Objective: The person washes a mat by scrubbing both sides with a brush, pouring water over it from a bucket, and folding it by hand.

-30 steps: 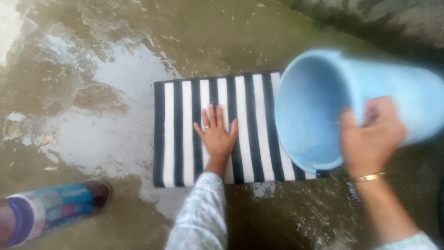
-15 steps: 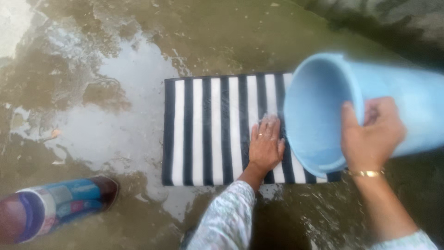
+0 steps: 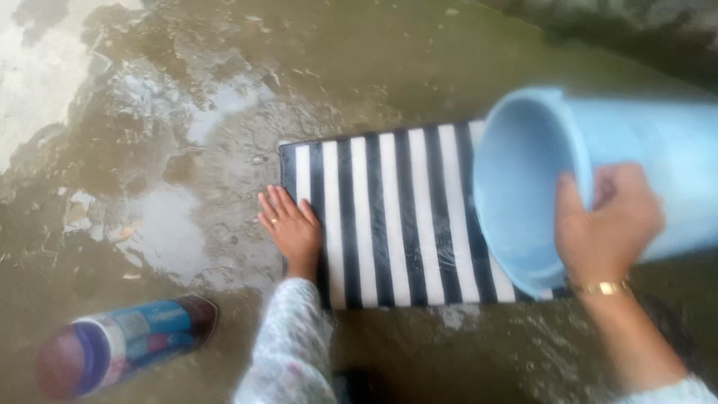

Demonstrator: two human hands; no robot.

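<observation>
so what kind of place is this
Probably an outdoor washing spot: wet concrete ground with puddles, a light blue bucket tipped over a black-and-white striped mat, and a bottle lying nearby.

The left hand (image 3: 293, 227) lies flat on the striped mat's (image 3: 396, 217) left edge. The right hand (image 3: 607, 224) tips a blue bucket (image 3: 636, 157) over its right edge on the wet floor (image 3: 187, 112).

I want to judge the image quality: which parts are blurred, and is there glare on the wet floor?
Head view: right hand and blue bucket are motion-blurred; the bottle at lower left is soft; pale sky glare lies on the wet floor; the striped mat and left hand are fairly sharp.
</observation>
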